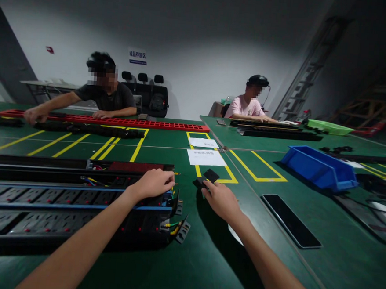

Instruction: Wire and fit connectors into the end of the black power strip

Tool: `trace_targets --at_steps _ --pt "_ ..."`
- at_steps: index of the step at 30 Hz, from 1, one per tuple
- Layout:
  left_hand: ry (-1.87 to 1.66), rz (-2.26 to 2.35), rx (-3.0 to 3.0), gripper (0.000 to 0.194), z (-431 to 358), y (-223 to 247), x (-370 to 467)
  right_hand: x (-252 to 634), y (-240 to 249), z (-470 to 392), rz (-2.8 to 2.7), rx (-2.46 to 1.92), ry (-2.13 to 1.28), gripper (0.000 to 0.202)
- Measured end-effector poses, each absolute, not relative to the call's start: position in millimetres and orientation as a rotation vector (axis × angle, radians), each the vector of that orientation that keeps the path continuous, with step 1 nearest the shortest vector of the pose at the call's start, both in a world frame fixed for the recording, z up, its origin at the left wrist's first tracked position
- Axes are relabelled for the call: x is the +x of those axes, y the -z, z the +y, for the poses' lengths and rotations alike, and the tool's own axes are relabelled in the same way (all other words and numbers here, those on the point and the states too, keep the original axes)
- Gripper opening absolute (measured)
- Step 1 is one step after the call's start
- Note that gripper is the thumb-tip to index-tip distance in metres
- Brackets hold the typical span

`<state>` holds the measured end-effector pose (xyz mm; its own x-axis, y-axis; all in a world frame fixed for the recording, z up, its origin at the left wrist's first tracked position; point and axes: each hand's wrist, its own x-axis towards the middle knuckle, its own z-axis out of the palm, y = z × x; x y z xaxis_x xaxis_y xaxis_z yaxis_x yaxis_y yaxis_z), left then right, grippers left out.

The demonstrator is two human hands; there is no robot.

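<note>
My left hand (155,182) lies over the end of a black power strip (111,180) on the left, its fingers curled together. What they hold, if anything, is hidden. Further right, the fingertips of my right hand (221,199) close on a small black plate (199,183). A second black plate (212,175) lies just beyond it on the green table. Nearer me are more long strips with rows of sockets, one with blue edges (77,196). Coloured wires and a loose grey end plate (183,232) stick out at the right end of the nearest strip.
A phone (290,221) and a blue bin (320,169) are on the right. White paper sheets (206,157) lie ahead among yellow tape lines. Across the table, two people work beside a long red rail (115,122) and black profiles (279,134). A green tray (329,127) stands far right.
</note>
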<state>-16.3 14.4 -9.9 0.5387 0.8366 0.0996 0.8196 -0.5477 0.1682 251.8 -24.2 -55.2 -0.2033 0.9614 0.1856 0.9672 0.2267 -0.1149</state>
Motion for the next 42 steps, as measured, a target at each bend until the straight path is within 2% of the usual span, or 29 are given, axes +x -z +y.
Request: trace_targets --at_steps 4,8,12,15,20,23,33,38,42 --pt "-0.248 1.434 2.662 0.026 13.9 9.4 -15.7 249.1 49.3 -27.2 -2.281 -1.856 -0.102 0.035" --pt "-0.25 1.429 2.662 0.026 13.7 8.9 -15.1 241.9 48.1 -28.5 -2.17 -1.995 -0.044 0.04" --pt "-0.232 1.435 2.668 0.026 13.6 8.8 -15.0 236.4 50.5 -27.7 -2.094 -2.031 -0.05 0.036" --pt "-0.233 1.434 2.669 0.026 13.1 8.8 -15.0 236.7 52.6 -26.1 -2.042 -2.017 -0.12 0.035" --pt "-0.237 1.444 2.669 0.025 13.2 8.5 -14.5 241.2 58.0 -17.8 -1.885 -2.052 -0.26 0.044" --pt "-0.231 1.444 2.667 0.025 14.3 8.7 -14.4 244.5 62.3 -10.3 -1.806 -2.044 -0.338 0.039" --pt "-0.251 1.424 2.664 0.024 14.2 8.1 -14.8 245.6 73.4 -0.3 -1.706 -1.55 -0.543 0.036" --pt "-0.255 1.412 2.672 0.023 14.2 8.0 -15.7 231.4 76.8 -6.3 -1.676 -1.37 -0.342 0.033" --pt "-0.273 1.412 2.668 0.022 13.9 8.2 -15.7 221.1 77.9 -12.6 -1.729 -1.329 -0.334 0.031"
